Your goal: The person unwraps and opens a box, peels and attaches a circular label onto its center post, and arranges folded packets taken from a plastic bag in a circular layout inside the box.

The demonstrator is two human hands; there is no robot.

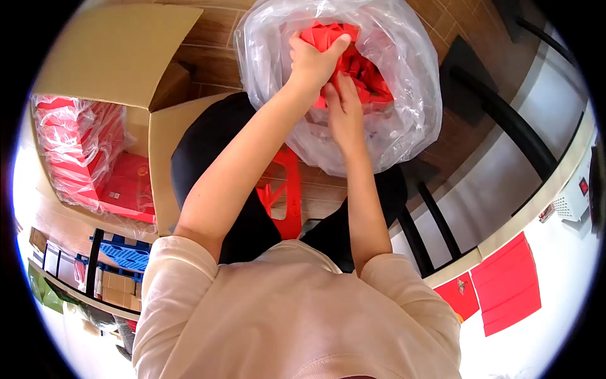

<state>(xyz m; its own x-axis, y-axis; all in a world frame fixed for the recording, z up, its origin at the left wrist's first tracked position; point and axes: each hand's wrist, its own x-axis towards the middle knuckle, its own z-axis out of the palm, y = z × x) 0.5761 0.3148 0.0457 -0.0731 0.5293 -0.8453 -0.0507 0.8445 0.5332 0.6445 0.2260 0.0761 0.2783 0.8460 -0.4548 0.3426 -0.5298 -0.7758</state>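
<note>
And the left hand [314,68] has its fingers closed round a pleated red papery bundle [323,38], clear plastic bag [411,85] around those fingers, right hand [346,117] alongside, grip unclear, control calling for steady pressure.

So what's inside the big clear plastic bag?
Folded red pieces, with both hands reaching into the bag. Whatever lies beneath the top pieces is covered.

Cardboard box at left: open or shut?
Open. The box has its flaps spread outward, with plastic-wrapped red packages visible inside.
</note>
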